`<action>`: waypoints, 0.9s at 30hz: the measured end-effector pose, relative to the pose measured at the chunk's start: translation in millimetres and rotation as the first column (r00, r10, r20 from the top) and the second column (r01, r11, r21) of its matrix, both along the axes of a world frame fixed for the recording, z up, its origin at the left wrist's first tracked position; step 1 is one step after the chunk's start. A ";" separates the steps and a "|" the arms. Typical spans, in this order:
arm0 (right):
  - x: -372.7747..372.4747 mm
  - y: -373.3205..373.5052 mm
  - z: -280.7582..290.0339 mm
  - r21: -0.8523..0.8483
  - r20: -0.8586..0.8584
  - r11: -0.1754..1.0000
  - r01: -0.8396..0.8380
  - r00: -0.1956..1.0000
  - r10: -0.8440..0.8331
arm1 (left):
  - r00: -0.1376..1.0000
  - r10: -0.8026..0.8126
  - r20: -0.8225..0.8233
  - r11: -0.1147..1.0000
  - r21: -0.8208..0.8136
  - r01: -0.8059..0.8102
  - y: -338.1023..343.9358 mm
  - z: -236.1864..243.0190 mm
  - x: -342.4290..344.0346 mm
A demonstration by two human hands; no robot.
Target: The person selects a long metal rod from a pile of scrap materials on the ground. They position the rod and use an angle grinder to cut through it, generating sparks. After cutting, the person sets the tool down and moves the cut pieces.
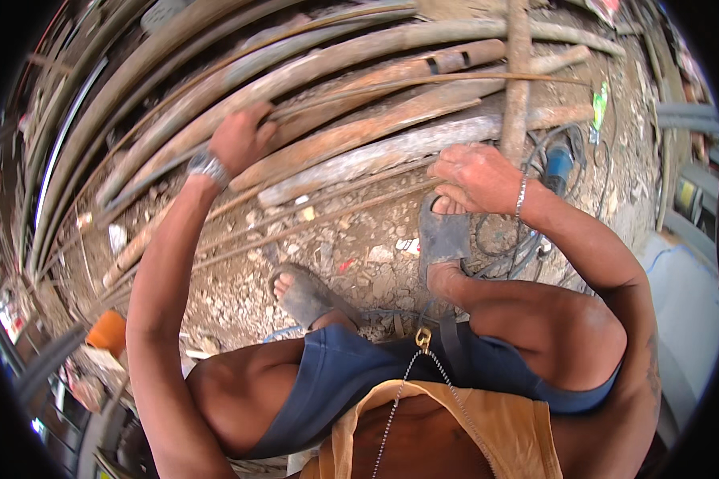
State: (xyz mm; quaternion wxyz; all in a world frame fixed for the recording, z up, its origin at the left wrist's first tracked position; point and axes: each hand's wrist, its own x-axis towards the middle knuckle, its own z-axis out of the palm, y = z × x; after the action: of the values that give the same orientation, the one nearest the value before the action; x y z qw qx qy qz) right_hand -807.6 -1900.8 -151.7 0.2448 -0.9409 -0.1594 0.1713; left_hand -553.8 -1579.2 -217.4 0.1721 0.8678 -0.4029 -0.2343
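My left hand (244,140), with a watch at the wrist, is curled closed over the row of long poles. A long thin rod (431,79) runs up to its fingers, but whether they grip it is hidden. My right hand (481,176), with a bracelet at the wrist, is closed just above my right foot. Its fingers are at the end of a thin brown rod (359,206) that slants down to the left. A second thin rod lies alongside. Beyond the hands lie a whitish weathered pole (407,150) and a brown one (359,136).
An upright-looking pole (517,88) crosses the others at the far right. A blue corded power tool (558,169) lies right of my right hand amid loose cables. My sandaled feet stand on rubble-strewn ground (375,275). An orange object (107,333) is at left.
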 end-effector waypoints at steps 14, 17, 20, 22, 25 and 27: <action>70.6 64.7 -70.2 -0.185 0.298 0.983 -0.014 0.952 0.070 | 0.993 -0.122 -0.007 0.944 0.307 0.118 70.8 74.2 -3.8; 72.6 60.8 -71.4 -0.275 0.348 0.961 -0.025 0.929 0.124 | 0.991 -0.108 -0.078 0.913 0.388 0.130 78.6 67.3 -25.3; 77.1 63.0 -72.3 -0.271 0.396 0.961 -0.046 0.905 0.155 | 0.997 -0.071 0.019 0.903 0.426 0.057 115.6 29.6 -51.2; 79.7 62.1 -81.7 -0.281 0.377 0.956 -0.080 0.907 0.187 | 0.991 -0.083 0.107 0.864 0.503 0.018 132.8 19.9 -55.3; 71.4 62.9 -77.7 -0.213 0.278 0.970 -0.114 0.945 0.172 | 0.998 0.027 0.058 0.859 0.509 -0.053 169.5 7.5 -67.8; 72.7 57.2 -75.6 -0.113 0.254 0.987 -0.114 0.957 0.140 | 0.994 0.108 0.022 0.877 0.469 -0.106 187.5 0.5 -58.9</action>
State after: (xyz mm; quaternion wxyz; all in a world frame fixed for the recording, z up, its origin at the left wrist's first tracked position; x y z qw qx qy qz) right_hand -734.9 -1843.5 -227.2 0.1639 -0.9539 -0.2419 0.0688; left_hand -612.7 -1391.7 -216.9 -0.0292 0.9040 -0.2855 -0.3168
